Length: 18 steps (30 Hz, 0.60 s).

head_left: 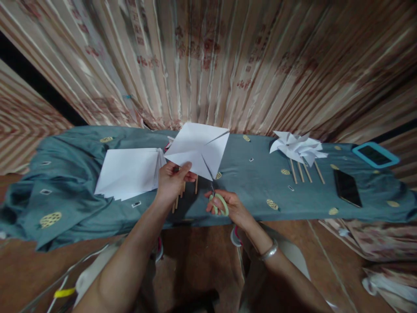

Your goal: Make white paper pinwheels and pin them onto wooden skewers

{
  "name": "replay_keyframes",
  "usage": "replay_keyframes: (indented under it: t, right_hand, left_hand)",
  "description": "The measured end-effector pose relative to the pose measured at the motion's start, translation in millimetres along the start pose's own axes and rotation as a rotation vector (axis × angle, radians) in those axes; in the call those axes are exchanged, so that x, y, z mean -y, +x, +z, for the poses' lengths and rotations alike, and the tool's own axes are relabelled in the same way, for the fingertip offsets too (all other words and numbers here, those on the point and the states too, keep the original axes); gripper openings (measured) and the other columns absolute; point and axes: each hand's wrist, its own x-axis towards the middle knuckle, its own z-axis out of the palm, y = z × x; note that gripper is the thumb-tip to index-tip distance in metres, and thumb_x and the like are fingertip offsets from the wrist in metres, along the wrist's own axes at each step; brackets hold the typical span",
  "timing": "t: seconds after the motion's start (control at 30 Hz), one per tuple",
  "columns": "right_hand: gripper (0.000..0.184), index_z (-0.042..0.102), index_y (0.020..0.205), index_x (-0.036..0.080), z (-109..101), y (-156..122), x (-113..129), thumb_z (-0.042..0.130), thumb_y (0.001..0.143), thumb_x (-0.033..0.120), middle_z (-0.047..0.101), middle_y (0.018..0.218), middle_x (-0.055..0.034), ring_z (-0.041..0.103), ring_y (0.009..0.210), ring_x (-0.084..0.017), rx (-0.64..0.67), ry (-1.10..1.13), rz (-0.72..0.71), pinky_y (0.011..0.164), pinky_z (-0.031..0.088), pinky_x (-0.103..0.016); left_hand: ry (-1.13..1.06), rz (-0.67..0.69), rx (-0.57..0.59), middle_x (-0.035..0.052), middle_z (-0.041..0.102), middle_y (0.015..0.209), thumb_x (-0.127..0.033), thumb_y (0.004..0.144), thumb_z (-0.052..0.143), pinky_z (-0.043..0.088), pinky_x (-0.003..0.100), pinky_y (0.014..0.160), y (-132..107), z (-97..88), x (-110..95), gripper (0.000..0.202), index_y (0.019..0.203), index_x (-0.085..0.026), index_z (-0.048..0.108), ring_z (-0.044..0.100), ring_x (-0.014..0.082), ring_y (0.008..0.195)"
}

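A white square sheet of paper point(192, 141) is held up over the cloth by my left hand point(174, 178), thumb on top at its near edge. Two slits run inward from corners on its right side and near side. My right hand point(228, 204) grips a pair of scissors point(220, 204) with light green handles; the blades point up at the paper's near corner, by the lower slit. Several wooden sticks point(177, 202) lie beneath the sheet and my left hand, partly hidden.
A stack of white paper point(128, 171) lies to the left. White paper pinwheels point(298, 148) on wooden sticks lie to the right, near a black phone point(347, 188) and a blue-framed tablet-like object point(375, 155). A green cloth point(250, 195) covers the narrow table; a curtain point(208, 65) hangs behind.
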Motion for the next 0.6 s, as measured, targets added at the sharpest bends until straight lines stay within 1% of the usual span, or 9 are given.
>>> replay_keyframes:
  t: [0.13,0.2,0.23,0.3,0.4,0.47,0.53,0.6]
  right_hand:
    - [0.049,0.068,0.085,0.018,1,-3,2,0.076,0.066,0.062,0.070,0.065,-0.0002,0.056,0.053,-0.009,0.019,0.003,0.014,0.050,0.040,-0.022]
    - [0.047,0.068,0.086,0.019,2,-2,1,0.079,0.065,0.060,0.070,0.065,-0.0003,0.057,0.052,-0.010,-0.027,0.029,-0.009,0.050,0.040,-0.022]
    - [0.046,0.069,0.087,0.019,3,-1,-1,0.080,0.064,0.058,0.070,0.066,-0.0004,0.057,0.053,-0.010,-0.074,0.049,-0.026,0.051,0.041,-0.022]
    - [0.046,0.068,0.087,0.020,3,3,-3,0.083,0.062,0.055,0.071,0.067,-0.0005,0.057,0.054,-0.011,-0.212,0.110,-0.073,0.052,0.042,-0.023]
    - [0.048,0.068,0.088,0.020,2,11,-2,0.084,0.059,0.054,0.072,0.071,-0.0009,0.058,0.056,-0.011,-0.403,0.225,-0.141,0.054,0.044,-0.024]
    - [0.047,0.067,0.084,0.020,-1,16,1,0.085,0.056,0.055,0.071,0.070,0.0002,0.058,0.057,-0.011,-0.477,0.274,-0.179,0.054,0.043,-0.023]
    - [0.046,0.066,0.076,0.020,-4,21,5,0.088,0.051,0.052,0.068,0.065,0.0026,0.057,0.056,-0.010,-0.523,0.295,-0.195,0.053,0.042,-0.023]
    - [0.046,0.063,0.069,0.021,-7,23,8,0.091,0.044,0.047,0.064,0.059,0.0049,0.055,0.053,-0.010,-0.552,0.307,-0.194,0.052,0.040,-0.022]
  left_hand:
    - [-0.098,-0.008,-0.033,-0.0019,0.062,0.050,-0.036,0.050,0.084,0.053,0.023,0.049,5,-4.0,-6,0.037,0.067,-0.013,0.060,0.065,0.0146,0.047]
    - [-0.131,-0.044,-0.043,-0.0002,0.064,0.052,-0.035,0.051,0.085,0.054,0.023,0.052,6,-4.4,-8,0.036,0.065,-0.013,0.060,0.066,0.0149,0.050]
    - [-0.149,-0.065,-0.049,0.0007,0.064,0.053,-0.033,0.052,0.085,0.054,0.023,0.054,5,-3.8,-8,0.035,0.064,-0.013,0.060,0.067,0.0150,0.052]
    - [-0.191,-0.101,-0.053,0.0013,0.065,0.056,-0.031,0.052,0.084,0.055,0.023,0.056,3,-1.0,-6,0.032,0.065,-0.013,0.061,0.068,0.0152,0.054]
    - [-0.238,-0.151,-0.007,0.0010,0.067,0.061,-0.029,0.049,0.084,0.055,0.023,0.056,-4,6.9,2,0.033,0.069,-0.013,0.063,0.068,0.0151,0.057]
    - [-0.230,-0.180,0.045,0.0011,0.069,0.065,-0.030,0.049,0.085,0.053,0.022,0.053,-11,13.2,9,0.037,0.074,-0.012,0.065,0.067,0.0139,0.055]
    - [-0.205,-0.199,0.086,0.0012,0.069,0.066,-0.031,0.049,0.085,0.052,0.021,0.050,-18,18.8,15,0.040,0.077,-0.012,0.065,0.065,0.0126,0.052]
    - [-0.196,-0.202,0.101,0.0010,0.069,0.066,-0.032,0.050,0.085,0.051,0.021,0.049,-22,22.5,20,0.042,0.080,-0.012,0.065,0.064,0.0116,0.051]
